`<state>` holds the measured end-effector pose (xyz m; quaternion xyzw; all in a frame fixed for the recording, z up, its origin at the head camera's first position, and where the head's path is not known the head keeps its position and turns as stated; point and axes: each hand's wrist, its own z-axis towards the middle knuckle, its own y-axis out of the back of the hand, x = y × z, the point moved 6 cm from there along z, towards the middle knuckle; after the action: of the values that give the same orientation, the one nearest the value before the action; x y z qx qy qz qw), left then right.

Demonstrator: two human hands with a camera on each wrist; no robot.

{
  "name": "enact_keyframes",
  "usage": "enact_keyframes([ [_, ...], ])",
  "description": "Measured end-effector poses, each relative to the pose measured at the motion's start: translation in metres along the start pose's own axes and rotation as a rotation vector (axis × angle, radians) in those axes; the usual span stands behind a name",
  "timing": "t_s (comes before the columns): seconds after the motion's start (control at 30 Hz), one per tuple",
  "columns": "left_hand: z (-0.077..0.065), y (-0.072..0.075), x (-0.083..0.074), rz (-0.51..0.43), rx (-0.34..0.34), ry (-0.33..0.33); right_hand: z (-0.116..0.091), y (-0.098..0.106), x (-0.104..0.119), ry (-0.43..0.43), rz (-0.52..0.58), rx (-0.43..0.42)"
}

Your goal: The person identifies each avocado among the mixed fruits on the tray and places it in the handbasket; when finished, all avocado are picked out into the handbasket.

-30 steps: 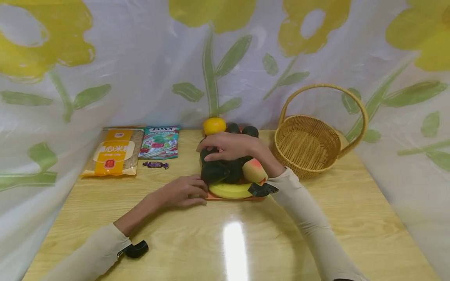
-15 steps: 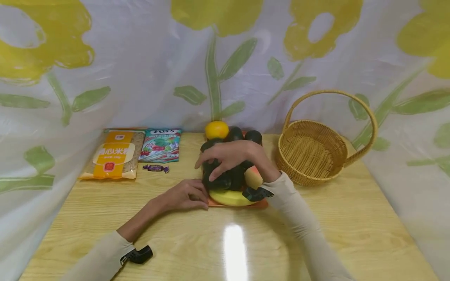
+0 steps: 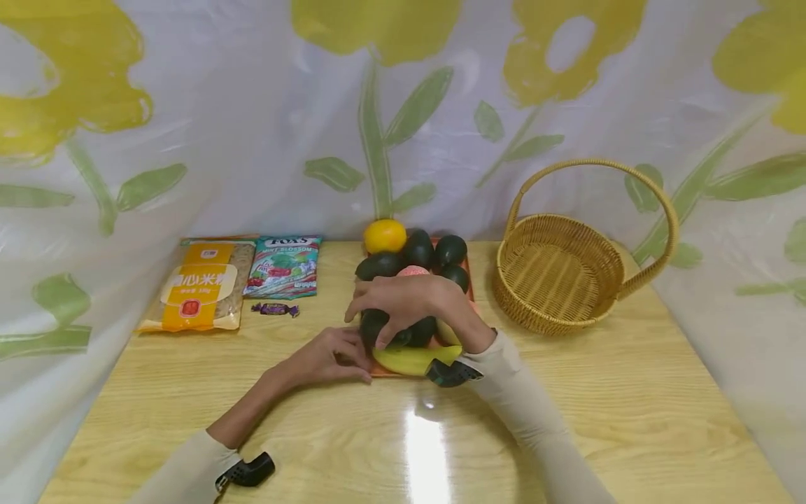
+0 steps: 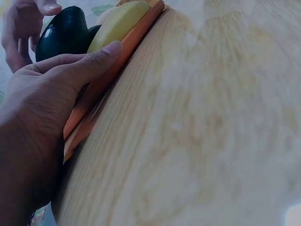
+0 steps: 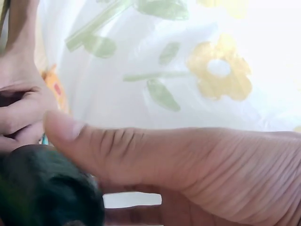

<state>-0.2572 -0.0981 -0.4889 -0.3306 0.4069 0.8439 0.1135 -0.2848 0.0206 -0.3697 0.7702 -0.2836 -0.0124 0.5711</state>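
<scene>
Dark green avocados crowd an orange tray (image 3: 381, 373), with a yellow banana (image 3: 412, 358) along its front edge. My right hand (image 3: 412, 297) arches over them, its thumb and fingers curved round the front-left avocado (image 4: 61, 35). The right wrist view shows the thumb against this avocado, which is blurred there. At the tray's front-left corner, my left hand (image 3: 330, 357) grips the tray, its thumb (image 4: 96, 63) lying along the front rim. A yellow-orange fruit (image 3: 385, 236) sits at the tray's back left. Behind my right hand shows a pinkish rounded thing (image 3: 413, 270); its kind is unclear.
A wicker basket (image 3: 557, 273) with a tall handle stands right of the tray. On the left lie an orange-and-clear food packet (image 3: 200, 287), a teal candy bag (image 3: 283, 266) and a purple wrapped candy (image 3: 275, 309). A flower-printed sheet (image 3: 252, 140) hangs behind the wooden table (image 3: 302, 434).
My right hand has moved from the middle of the pile toward the front-left avocado, uncovering the avocados behind it. My left hand stays at the tray's corner. The head view has shifted slightly.
</scene>
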Motion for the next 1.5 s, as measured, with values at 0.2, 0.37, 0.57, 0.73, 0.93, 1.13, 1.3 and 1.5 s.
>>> enact_keyframes([
  [0.2,-0.005,0.001,0.001,-0.011,0.002,0.011,0.0,-0.005,0.002,-0.027,0.075,0.03],
  [0.37,-0.003,0.002,0.002,-0.022,-0.002,0.016,-0.004,-0.002,0.001,0.055,0.104,-0.003],
  [0.57,-0.002,0.002,-0.002,-0.028,-0.021,-0.005,-0.027,0.018,-0.009,0.146,0.11,-0.181],
  [0.73,-0.003,0.003,-0.004,-0.038,-0.022,-0.015,-0.072,0.046,-0.031,0.11,0.124,-0.474],
  [0.93,-0.003,0.0,-0.001,-0.011,-0.015,-0.003,-0.134,0.065,-0.067,-0.041,0.243,-0.828],
  [1.13,-0.004,0.001,0.0,0.019,0.006,0.008,-0.187,0.064,-0.103,-0.326,0.301,-1.145],
  [1.3,-0.005,0.003,0.0,0.004,0.004,0.016,-0.222,0.057,-0.127,-0.594,0.332,-1.347],
  [1.5,-0.005,0.002,-0.001,-0.049,0.006,0.009,-0.243,0.043,-0.15,-0.795,0.367,-1.471],
])
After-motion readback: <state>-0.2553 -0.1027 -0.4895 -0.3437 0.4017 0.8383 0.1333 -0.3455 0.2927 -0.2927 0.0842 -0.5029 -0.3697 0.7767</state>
